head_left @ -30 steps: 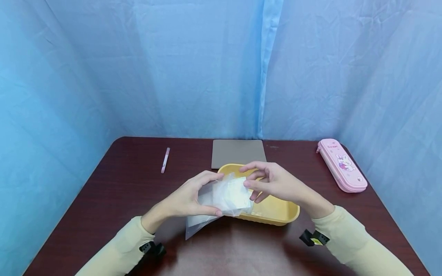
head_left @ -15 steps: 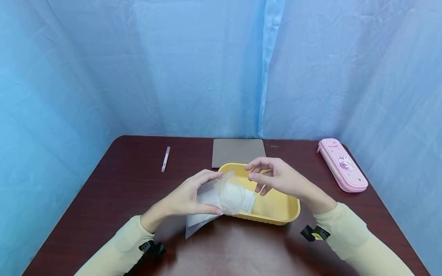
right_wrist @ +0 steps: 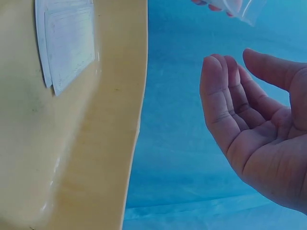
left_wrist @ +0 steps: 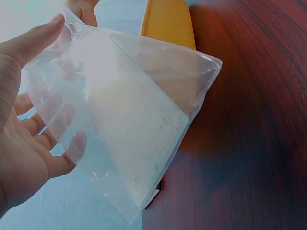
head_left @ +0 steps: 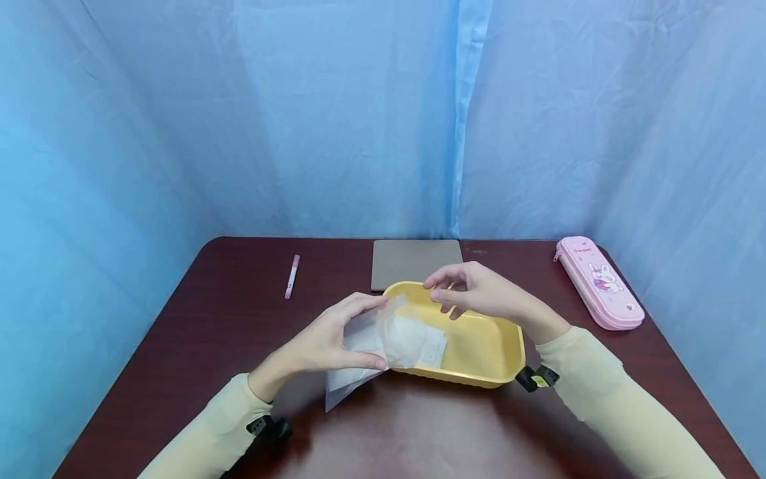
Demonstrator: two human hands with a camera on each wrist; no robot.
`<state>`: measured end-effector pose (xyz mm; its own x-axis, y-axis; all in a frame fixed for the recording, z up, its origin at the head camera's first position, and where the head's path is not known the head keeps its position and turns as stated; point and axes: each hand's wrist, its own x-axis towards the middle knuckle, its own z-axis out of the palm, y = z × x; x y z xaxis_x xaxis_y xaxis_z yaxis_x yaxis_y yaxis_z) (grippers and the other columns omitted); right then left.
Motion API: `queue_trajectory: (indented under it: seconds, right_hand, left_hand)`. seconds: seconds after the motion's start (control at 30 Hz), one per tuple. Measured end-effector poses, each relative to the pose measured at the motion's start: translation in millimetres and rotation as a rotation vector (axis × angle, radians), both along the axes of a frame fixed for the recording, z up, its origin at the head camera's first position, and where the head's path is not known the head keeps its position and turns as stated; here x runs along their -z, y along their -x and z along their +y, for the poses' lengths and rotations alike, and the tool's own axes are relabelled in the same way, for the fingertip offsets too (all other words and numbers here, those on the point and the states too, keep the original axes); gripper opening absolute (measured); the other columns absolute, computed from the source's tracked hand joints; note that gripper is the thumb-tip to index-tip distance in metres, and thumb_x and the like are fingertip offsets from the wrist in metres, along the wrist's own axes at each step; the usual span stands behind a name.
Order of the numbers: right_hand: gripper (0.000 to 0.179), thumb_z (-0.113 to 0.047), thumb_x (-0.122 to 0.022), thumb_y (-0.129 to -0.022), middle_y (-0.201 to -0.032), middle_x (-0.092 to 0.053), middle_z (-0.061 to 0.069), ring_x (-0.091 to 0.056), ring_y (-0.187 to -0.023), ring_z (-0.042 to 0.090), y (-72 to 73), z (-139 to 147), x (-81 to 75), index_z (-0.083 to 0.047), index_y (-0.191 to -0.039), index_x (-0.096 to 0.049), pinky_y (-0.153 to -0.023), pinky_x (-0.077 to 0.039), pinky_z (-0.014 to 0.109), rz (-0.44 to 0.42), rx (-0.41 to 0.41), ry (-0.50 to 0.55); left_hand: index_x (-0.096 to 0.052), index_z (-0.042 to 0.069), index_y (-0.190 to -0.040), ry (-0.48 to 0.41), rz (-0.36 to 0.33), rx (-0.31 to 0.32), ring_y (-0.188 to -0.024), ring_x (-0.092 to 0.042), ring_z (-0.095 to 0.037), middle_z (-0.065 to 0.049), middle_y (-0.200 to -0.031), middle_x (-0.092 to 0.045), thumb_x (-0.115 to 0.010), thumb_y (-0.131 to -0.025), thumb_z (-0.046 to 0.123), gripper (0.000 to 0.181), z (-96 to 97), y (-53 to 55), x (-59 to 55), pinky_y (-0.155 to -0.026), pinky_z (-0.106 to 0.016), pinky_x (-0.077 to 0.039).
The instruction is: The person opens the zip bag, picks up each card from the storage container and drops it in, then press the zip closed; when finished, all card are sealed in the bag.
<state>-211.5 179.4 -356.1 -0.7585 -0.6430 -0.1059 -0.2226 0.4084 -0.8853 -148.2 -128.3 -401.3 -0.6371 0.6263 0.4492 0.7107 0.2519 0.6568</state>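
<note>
Bright, even, blue-tinted light — soft shadows, glare on the table (head_left: 419,432) — wrist views soft.

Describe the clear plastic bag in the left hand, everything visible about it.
The clear plastic bag is thin, glossy, see-through film, slightly creased, with nothing visible inside. The left hand grips it between thumb and fingers, tilted, its mouth toward the yellow tray and its lower corner hanging near the dark red table. White paper sheets lie in the tray just beyond its mouth. The right hand hovers nearby, not touching it.
</note>
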Motion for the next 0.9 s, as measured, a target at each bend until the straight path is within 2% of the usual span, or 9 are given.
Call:
queue_trajectory:
  seconds: [0.13,0.3,0.47,0.63,0.77,0.9]
  right_hand:
    - [0.032,-0.016,-0.069,-0.098,-0.098,-0.069,0.011,-0.069,-0.086,0.027,5.2,-3.3,7.1,0.003,-0.124,-0.066,-0.073,-0.061,0.043,-0.020,-0.023,-0.023]
    - [0.036,-0.016,-0.068,-0.099,-0.109,-0.071,0.017,-0.068,-0.097,0.035,12.2,-5.7,19.9,0.007,-0.127,-0.064,-0.078,-0.060,0.043,-0.050,-0.080,-0.073]
    - [0.034,-0.015,-0.068,-0.099,-0.115,-0.070,0.020,-0.068,-0.096,0.030,17.9,-1.1,25.6,0.006,-0.126,-0.065,-0.077,-0.060,0.041,-0.033,-0.114,-0.163]
    - [0.035,-0.016,-0.067,-0.099,-0.115,-0.070,0.018,-0.069,-0.096,0.033,21.6,-2.2,26.7,0.005,-0.126,-0.065,-0.076,-0.061,0.040,-0.022,-0.165,-0.209]
    - [0.033,-0.015,-0.066,-0.099,-0.109,-0.072,0.014,-0.071,-0.090,0.033,23.3,-7.3,30.6,0.005,-0.125,-0.065,-0.074,-0.061,0.039,0.038,-0.231,-0.262]
    - [0.032,-0.012,-0.066,-0.098,-0.102,-0.072,0.009,-0.072,-0.085,0.032,25.7,-12.2,33.4,0.006,-0.125,-0.065,-0.073,-0.060,0.041,0.078,-0.260,-0.319]
  left_hand:
    - [-0.051,0.004,-0.145,0.006,-0.004,-0.010,-0.126,-0.055,-0.019,-0.004,-0.137,-0.058,-0.095,-0.072,0.028,0.088,-1.5,-1.5,0.5,-0.109,-0.035,-0.042]
    - [-0.052,0.004,-0.144,0.014,-0.015,-0.032,-0.127,-0.055,-0.021,-0.004,-0.138,-0.058,-0.095,-0.072,0.028,0.087,-4.6,-4.8,1.1,-0.108,-0.034,-0.042]
    - [-0.051,0.006,-0.145,0.004,-0.034,-0.025,-0.127,-0.055,-0.022,-0.002,-0.138,-0.057,-0.094,-0.074,0.029,0.086,-1.5,-3.2,2.6,-0.108,-0.036,-0.042]
    - [-0.052,0.008,-0.145,-0.019,-0.035,-0.016,-0.126,-0.056,-0.022,-0.001,-0.136,-0.058,-0.094,-0.073,0.027,0.085,-3.9,-3.8,3.2,-0.107,-0.037,-0.044]
    - [-0.052,0.007,-0.145,-0.014,-0.027,-0.013,-0.126,-0.056,-0.022,-0.002,-0.136,-0.058,-0.094,-0.073,0.026,0.086,-7.3,-3.6,3.1,-0.107,-0.036,-0.044]
    - [-0.052,0.005,-0.145,-0.007,-0.023,-0.009,-0.126,-0.056,-0.025,-0.003,-0.137,-0.058,-0.094,-0.073,0.027,0.086,-9.3,-4.6,3.8,-0.107,-0.036,-0.043]
